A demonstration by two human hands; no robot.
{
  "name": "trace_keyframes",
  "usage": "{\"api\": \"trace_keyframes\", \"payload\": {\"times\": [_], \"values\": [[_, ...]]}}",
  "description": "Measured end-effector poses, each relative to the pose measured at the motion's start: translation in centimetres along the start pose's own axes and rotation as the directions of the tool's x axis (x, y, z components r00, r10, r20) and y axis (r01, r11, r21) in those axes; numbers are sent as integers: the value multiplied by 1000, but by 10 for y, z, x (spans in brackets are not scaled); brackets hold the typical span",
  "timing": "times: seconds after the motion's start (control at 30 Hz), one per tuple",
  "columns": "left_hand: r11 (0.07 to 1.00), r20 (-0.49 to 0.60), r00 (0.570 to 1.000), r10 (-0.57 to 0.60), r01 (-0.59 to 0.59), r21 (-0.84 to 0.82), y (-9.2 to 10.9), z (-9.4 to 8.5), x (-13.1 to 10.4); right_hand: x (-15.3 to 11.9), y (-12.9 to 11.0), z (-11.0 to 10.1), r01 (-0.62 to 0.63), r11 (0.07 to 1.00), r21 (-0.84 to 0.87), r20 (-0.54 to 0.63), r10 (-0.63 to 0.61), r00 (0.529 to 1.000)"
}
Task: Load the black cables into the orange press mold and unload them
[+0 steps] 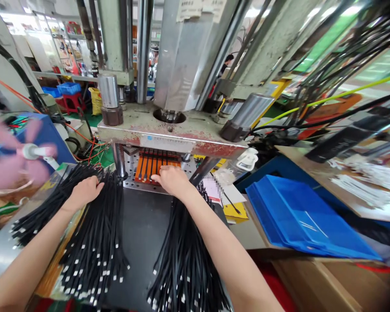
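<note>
I am holding my curled right hand (173, 179), grip indeterminate, over the orange fixture (150, 167) beyond the counter's (139, 234) far edge, where black cables (153, 163) are lying, presumably light, pliable, best gripped by their ends.

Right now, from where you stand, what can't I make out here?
All in the head view:
Left hand: its own back hides whether its fingers grip any black strips.
Orange plate: the right hand covers part of it.
Pink fan: blur hides the blades' outlines.
Machine label: lettering too small to read.
</note>
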State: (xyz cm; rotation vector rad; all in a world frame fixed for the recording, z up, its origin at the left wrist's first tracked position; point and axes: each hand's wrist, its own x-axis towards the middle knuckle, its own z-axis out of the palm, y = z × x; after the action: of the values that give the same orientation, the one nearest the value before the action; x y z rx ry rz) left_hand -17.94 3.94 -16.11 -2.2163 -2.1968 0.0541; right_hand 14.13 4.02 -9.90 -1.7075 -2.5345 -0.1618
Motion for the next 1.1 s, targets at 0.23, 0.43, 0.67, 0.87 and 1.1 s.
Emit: {"api": "trace_keyframes", "payload": {"times": [0.23,0.43,0.67,0.87,1.1], "values": [[994,69,995,-67,73,-84,-4,4,12,-39,21,5,-128,981,149,-207,157,966],[964,46,994,-94,103,-245,-5,10,21,-112,33,30,-451,891,-45,278,445,851],[822,-95,995,-4,-50,-567,9,-17,11,-121,41,32,-514,853,87,276,475,836],[249,-175,881,439,-307,-919,67,-80,-38,-127,40,36,-398,910,114,356,337,872],[80,-174,788,591,-271,-959,132,-117,-59,-138,21,-3,-172,613,771,-111,396,911]]}}
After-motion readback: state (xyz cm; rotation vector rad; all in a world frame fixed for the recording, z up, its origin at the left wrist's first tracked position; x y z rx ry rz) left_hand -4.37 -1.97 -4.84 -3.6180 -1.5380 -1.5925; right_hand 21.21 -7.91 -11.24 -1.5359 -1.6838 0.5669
